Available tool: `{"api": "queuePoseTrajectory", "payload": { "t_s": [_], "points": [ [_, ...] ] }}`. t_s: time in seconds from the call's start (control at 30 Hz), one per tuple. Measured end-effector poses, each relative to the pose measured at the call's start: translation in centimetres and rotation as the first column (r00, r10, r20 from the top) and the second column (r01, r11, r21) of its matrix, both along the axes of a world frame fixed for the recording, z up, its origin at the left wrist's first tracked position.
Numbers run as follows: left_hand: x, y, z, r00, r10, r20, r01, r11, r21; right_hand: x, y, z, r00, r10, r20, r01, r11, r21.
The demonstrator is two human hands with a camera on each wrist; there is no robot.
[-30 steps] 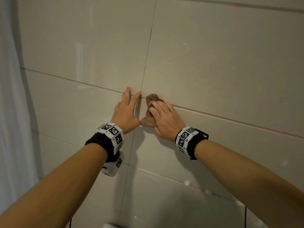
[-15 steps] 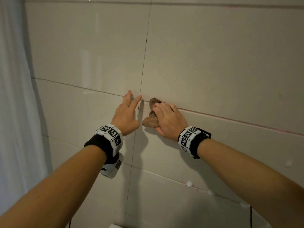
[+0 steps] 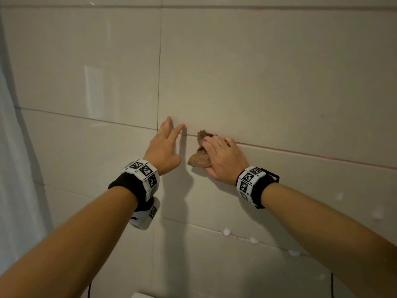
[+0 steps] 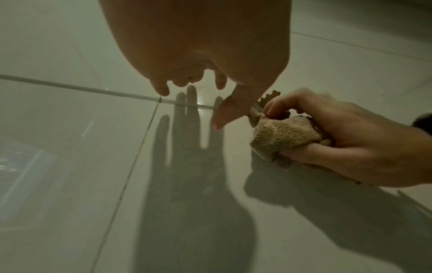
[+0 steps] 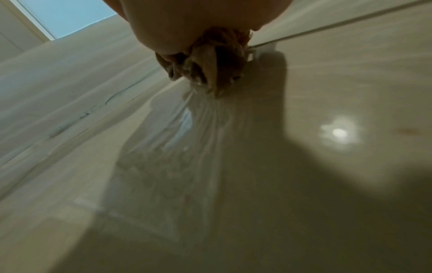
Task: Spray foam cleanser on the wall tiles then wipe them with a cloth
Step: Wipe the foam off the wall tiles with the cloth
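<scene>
Brown cloth (image 3: pixel 198 160) is bunched and pressed to the wall tiles (image 3: pixel 268 82) at a grout line, gripped by the curled right hand (image 3: pixel 225 160). Left hand (image 3: pixel 164 147) is spread flat beside it, holding nothing. Foam blobs (image 3: pixel 227 232) sit lower, well apart; likely missed if wiping stays high. A bunched cloth may smear, and slipping on wet glaze is possible.

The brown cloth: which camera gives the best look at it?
The left wrist view: the cloth fills a clear patch there, its knit weave sharp, bunched in the right hand. The head view shows only small brown bits peeking out beside that hand. The right wrist view shows crumpled folds, blurred and in shadow.
</scene>
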State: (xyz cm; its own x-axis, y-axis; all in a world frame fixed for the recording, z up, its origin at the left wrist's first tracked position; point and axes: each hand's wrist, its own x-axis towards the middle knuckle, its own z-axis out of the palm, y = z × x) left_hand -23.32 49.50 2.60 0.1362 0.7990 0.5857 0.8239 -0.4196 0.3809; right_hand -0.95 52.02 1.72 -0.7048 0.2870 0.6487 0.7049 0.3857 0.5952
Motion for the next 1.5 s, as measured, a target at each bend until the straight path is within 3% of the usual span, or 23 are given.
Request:
{"api": "queuePoseTrajectory", "payload": {
  "t_s": [0.53,1.5],
  "points": [
    [11.8,-0.1,1.3,0.983,-0.098,-0.154,0.131,0.968,0.215,12.2,-3.7,-0.3,0.992,-0.074,-0.1,0.075,0.997,0.009],
    [23.4,-3.1,0.3,0.966,-0.087,-0.243,0.136,0.972,0.194,25.4,-6.0,-0.8,0.985,-0.055,-0.163,0.073,0.992,0.108]
  ]
}}
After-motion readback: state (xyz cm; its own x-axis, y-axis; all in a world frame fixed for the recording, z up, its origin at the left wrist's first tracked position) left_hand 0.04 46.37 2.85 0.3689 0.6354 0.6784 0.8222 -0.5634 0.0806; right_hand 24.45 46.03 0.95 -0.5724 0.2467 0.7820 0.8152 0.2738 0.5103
